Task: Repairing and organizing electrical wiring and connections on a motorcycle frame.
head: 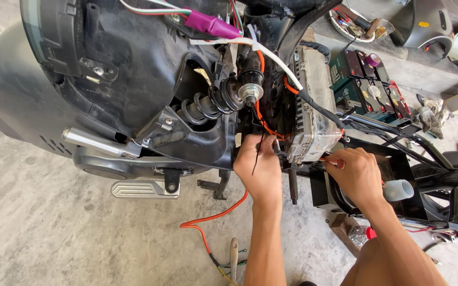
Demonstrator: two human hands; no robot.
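A stripped electric scooter lies on its side on concrete. My left hand (260, 165) reaches into its frame below the coil shock absorber (213, 101), fingers closed around a thin black cable tie (256, 155) beside the orange wire (261, 117). My right hand (354, 175) grips a red-handled tool (336, 163) whose tip points at the lower edge of the silver finned controller box (314, 106). The tool's shaft is mostly hidden by my fingers.
Several dark green batteries (369, 85) sit in the frame to the right. Pliers (233, 254) and loose orange wire (213, 220) lie on the floor near my left arm. A silver footpeg (144, 189) juts out at the left. Body panels (425, 24) lie at top right.
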